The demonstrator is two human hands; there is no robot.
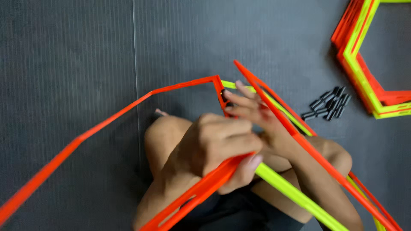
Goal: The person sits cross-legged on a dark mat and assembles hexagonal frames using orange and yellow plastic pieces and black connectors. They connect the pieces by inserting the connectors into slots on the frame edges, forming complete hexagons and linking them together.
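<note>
The left hand [214,143] is closed in a fist around a bar of the orange hexagonal frame [128,107], thumb beneath the bar, fingers curled over it. The right hand [252,111] reaches to the frame's upper corner, its fingers [239,100] extended and narrowly spread, touching the corner joint where a yellow-green frame [291,192] meets it. Black clips [327,105] lie on the dark mat [64,64] near stacked frames [364,64].

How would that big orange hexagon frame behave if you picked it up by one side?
The orange frame is thin flat strip around open space, so probably light. The left hand alone grips one side. Such long, slim sides might flex or wobble.
</note>
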